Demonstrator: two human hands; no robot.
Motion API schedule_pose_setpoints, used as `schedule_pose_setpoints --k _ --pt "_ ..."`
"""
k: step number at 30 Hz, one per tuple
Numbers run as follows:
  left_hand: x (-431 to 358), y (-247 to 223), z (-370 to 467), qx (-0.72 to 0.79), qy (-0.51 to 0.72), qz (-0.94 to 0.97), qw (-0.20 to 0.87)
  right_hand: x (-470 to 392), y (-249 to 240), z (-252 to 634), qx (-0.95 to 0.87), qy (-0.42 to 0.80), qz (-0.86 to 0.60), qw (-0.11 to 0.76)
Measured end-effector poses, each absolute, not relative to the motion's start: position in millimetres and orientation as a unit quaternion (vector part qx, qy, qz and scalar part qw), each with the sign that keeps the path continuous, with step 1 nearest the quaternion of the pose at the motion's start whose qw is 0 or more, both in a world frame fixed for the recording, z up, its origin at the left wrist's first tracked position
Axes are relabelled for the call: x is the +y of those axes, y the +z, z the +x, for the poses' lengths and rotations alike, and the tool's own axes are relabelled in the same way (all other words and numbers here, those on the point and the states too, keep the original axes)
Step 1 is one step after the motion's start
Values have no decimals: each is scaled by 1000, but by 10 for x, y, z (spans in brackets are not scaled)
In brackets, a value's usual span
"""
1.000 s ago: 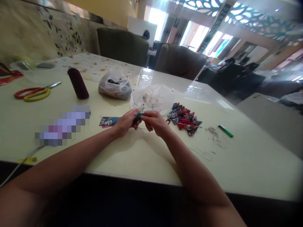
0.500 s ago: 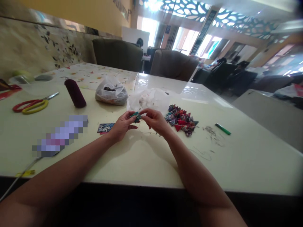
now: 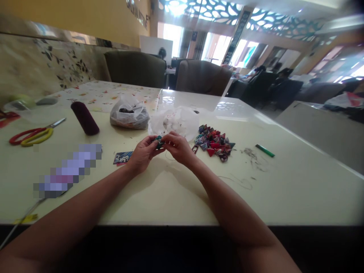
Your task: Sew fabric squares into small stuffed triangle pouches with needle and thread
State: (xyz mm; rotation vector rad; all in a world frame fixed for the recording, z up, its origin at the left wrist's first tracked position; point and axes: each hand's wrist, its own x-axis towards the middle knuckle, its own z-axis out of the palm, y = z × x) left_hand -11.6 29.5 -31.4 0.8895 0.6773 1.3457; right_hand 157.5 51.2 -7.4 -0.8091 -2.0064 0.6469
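Observation:
Between the thumb and fingers of my left hand [image 3: 143,153] is a small green patterned fabric piece [image 3: 159,142], held just above the table. My right hand [image 3: 179,148] meets it from the other side, its fingertips pinched together at the piece's right edge. Whatever those fingertips grip is too small to make out. A thin thread [image 3: 170,156] curves below the hands. Just right of my right hand lies a pile of small folded fabric triangles [image 3: 217,143] in red, blue and dark prints. A blue-and-white patterned fabric square [image 3: 122,157] lies by my left wrist.
Scissors [image 3: 36,136] with red and yellow handles, a dark purple cylinder [image 3: 85,118] and a blurred-out object [image 3: 71,168] with a cable are on the left. Behind the hands sit a filled plastic bag [image 3: 129,115] and a white bag [image 3: 176,121]. Loose threads [image 3: 254,157] and a green stick-like tool [image 3: 265,150] lie right.
My right hand has come closer in against the green fabric piece, and its raised fingers have folded down. Both hands appear slightly further left as the view shifted.

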Motion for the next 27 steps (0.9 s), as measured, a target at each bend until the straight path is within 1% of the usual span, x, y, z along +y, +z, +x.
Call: schedule_pose_setpoints --k 3,11,14,16,18,21,27 --pt "292 -315 -124 303 580 400 642 507 -69 1576 -808 245 -329 423" --pt "283 -295 -100 334 605 357 629 485 -53 1538 -797 280 -321 428" --pt "296 -284 -112 350 608 354 619 479 -82 1516 -732 386 -342 446" --pt "310 -281 -126 358 614 359 605 475 -96 1506 -677 478 -369 421" --pt "323 -285 -139 364 618 366 593 469 -92 1505 -645 532 -396 379" --pt "340 -298 -155 372 620 373 581 464 -47 1529 -622 558 -408 368" --pt "361 -315 -170 391 624 365 570 514 20 1608 -595 554 -387 435"
